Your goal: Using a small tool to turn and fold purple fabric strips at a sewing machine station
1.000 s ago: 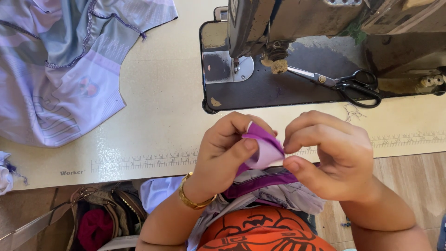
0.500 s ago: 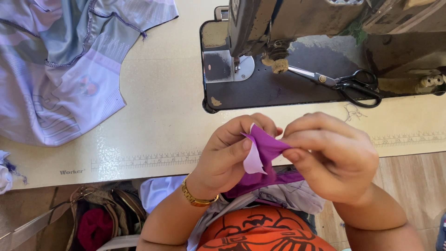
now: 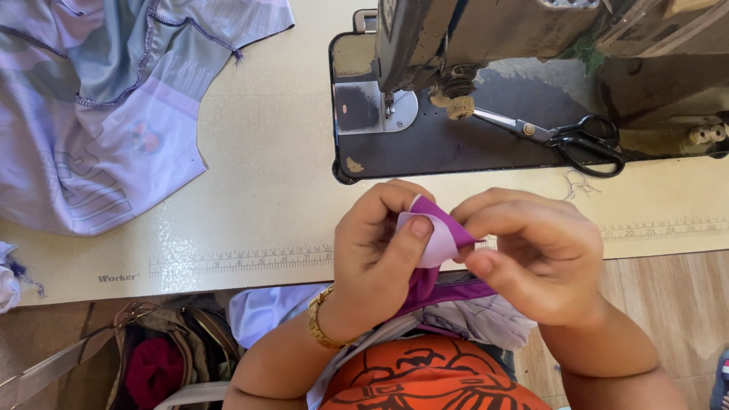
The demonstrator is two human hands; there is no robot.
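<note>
Purple fabric strip [image 3: 444, 231] sits pinched between both hands at the near edge of the sewing table [image 3: 258, 175], at about 6 o'clock from the machine's needle area. Change noted — a second ago the strip was a rounded loop held higher between the fingertips; half a second ago it had opened into a wider flap; now it is folded down tighter, pale underside showing beneath the left thumb and a sharp purple point toward 3 o'clock. Left hand [image 3: 380, 254] is clamped on the fold, thumb pressed flat on the pale side, fingers curled behind. Right hand [image 3: 535, 254] is closed on the pointed end, thumb and forefinger together on the cloth. Judgement: the fold is being narrowed and creased — the piece looks closer to a finished folded edge than in the earlier pictures, though the crease is held only by finger pressure. The strip's tail runs down to the lap at 6 o'clock. Sewing machine [image 3: 471, 45] stands at 12 o'clock, black scissors [image 3: 577, 140] on its bed at 1 o'clock, lilac garment [image 3: 99, 114] at 10 o'clock; none has shifted.
</note>
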